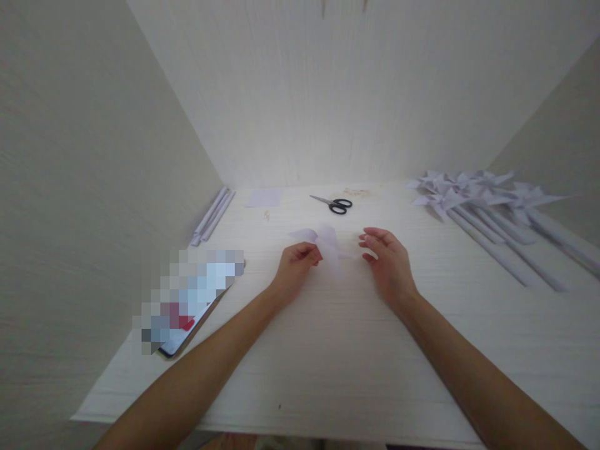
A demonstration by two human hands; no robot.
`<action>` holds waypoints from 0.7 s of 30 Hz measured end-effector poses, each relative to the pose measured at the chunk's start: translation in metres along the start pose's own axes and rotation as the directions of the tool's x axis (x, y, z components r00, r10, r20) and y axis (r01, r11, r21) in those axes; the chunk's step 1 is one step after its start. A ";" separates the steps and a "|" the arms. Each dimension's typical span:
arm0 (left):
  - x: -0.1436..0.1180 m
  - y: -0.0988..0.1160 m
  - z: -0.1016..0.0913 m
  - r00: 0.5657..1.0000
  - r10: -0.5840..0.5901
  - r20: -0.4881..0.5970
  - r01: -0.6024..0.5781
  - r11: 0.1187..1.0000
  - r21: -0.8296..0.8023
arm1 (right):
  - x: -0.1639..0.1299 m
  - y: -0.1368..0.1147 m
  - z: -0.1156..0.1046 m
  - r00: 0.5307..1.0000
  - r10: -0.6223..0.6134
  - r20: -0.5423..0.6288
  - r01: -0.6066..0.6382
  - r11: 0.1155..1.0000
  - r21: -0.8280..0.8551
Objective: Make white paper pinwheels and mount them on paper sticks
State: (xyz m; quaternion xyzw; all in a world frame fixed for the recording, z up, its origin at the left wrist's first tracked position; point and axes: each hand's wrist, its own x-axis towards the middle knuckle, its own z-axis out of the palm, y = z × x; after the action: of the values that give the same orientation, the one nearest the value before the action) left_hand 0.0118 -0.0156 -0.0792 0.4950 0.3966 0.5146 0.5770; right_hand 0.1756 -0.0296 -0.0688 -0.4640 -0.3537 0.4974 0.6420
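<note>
- A folded white paper piece (328, 245) is pinched by the left hand (296, 262) above the counter (328, 350).
- The right hand (385, 259) is held spread just beside it.
- Scissors (334, 204) are seen behind.

Folded white paper piece (327, 245), blurred, pinched at its left edge, mid-table, flaps spread outward

The left hand (296, 262) pinches a folded white paper piece (328, 245) at mid-worktop (356, 362); the right hand (388, 259) hovers just beside it, fingers (370, 240) curled loosely. Scissors (334, 204) lie near the far edge.
</note>
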 end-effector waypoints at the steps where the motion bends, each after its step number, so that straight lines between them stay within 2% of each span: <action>1: 0.000 -0.001 0.000 1.000 -0.004 0.003 0.004 1.000 0.004 | 0.000 0.000 0.000 1.000 0.014 0.017 -0.015 1.000 0.018; 5: -0.001 -0.001 0.000 0.997 -0.047 0.060 0.044 0.998 0.052 | -0.004 -0.004 0.003 0.976 0.112 0.186 -0.123 0.991 0.047; 7: -0.002 0.000 0.001 0.990 -0.080 0.116 0.071 0.995 0.077 | -0.008 -0.008 0.005 0.928 0.183 0.326 -0.203 0.979 0.028; 10: -0.006 0.003 0.004 0.962 -0.127 0.242 0.121 0.992 0.043 | -0.013 -0.012 0.006 0.829 0.259 0.496 -0.302 0.953 0.007; 13: -0.007 0.005 0.007 0.934 -0.171 0.314 0.179 0.984 0.002 | -0.015 -0.013 0.005 0.794 0.293 0.532 -0.344 0.939 -0.004; 17: -0.006 0.006 0.009 0.955 -0.167 0.245 0.179 0.983 -0.027 | -0.013 -0.012 0.002 0.797 0.313 0.516 -0.360 0.933 -0.010; 21: -0.006 0.007 0.009 0.967 -0.141 0.213 0.156 0.986 -0.057 | -0.013 -0.010 0.001 0.780 0.304 0.547 -0.361 0.932 -0.004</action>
State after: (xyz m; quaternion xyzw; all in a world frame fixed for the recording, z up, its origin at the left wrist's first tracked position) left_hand 0.0184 -0.0232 -0.0710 0.4934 0.3510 0.4296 0.6699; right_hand 0.1747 -0.0423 -0.0592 -0.3271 -0.4064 0.7303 0.4410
